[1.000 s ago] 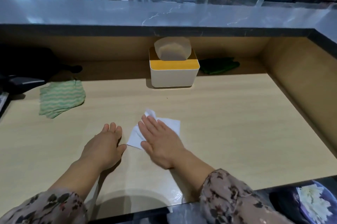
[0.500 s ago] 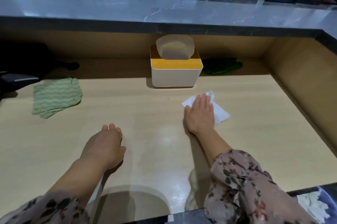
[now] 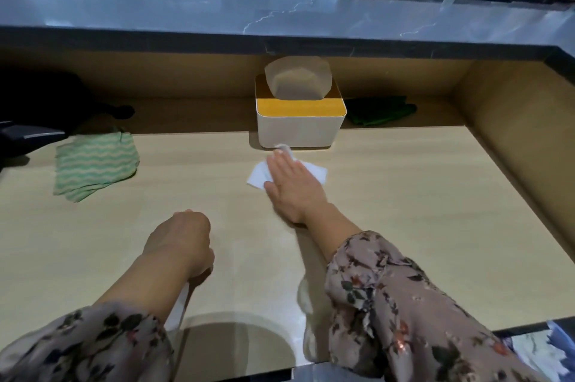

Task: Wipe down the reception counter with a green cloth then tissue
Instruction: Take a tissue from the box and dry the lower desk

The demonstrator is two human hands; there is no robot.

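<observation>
Right hand (image 3: pixel 292 187), fingers flat, presses white paper tissue (image 3: pixel 257 178) onto pale wooden counter (image 3: pixel 404 210), now swept from near edge back to white-and-yellow tissue box (image 3: pixel 300 129). Striped green cloth (image 3: pixel 93 164) lies aside, left: tissue pass likely under way. Left hand (image 3: pixel 180 244) braces on counter, fingers hidden.

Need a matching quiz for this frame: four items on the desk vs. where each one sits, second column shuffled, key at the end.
Things
1. tissue
2. striped green cloth
3. tissue box
4. dark green cloth

Places
A. lying by itself at the left of the wooden counter
B. pressed flat on the counter under the right hand
C. at the back, in shadow, just right of the box
D. back centre, under the stone ledge, yellow top

Pairs: 1-B, 2-A, 3-D, 4-C
</observation>
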